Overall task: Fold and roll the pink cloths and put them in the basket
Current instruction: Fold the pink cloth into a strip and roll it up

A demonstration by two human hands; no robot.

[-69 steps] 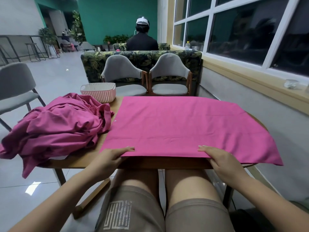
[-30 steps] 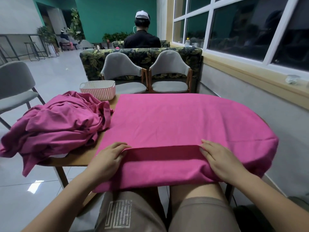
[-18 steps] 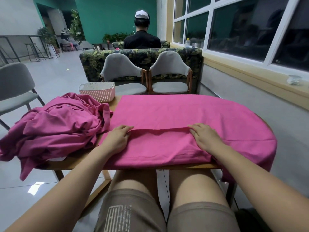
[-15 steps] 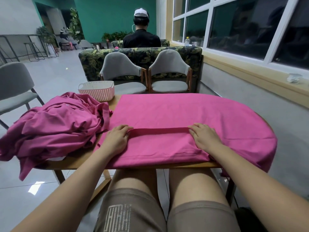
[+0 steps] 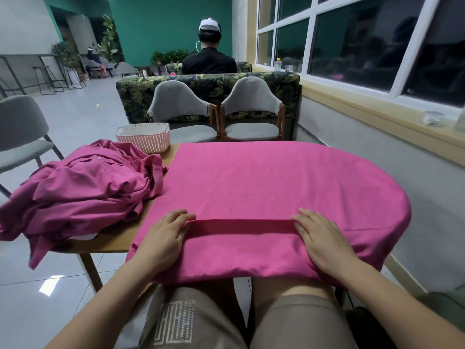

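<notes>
The left hand (image 5: 163, 239) and right hand (image 5: 324, 244) pressed flat, fingers straight and gripping nothing, on the 2 ends of the near fold in the pink cloth (image 5: 264, 182).

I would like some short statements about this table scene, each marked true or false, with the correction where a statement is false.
1. The left hand and the right hand both rest on the near part of the spread pink cloth. True.
2. The basket stands at the right end of the table. False: it stands at the far left corner, behind the heap.
3. A heap of crumpled pink cloths lies left of the spread cloth. True.
4. The spread cloth lies flat with no fold. False: a narrow folded band runs between the two hands.
</notes>
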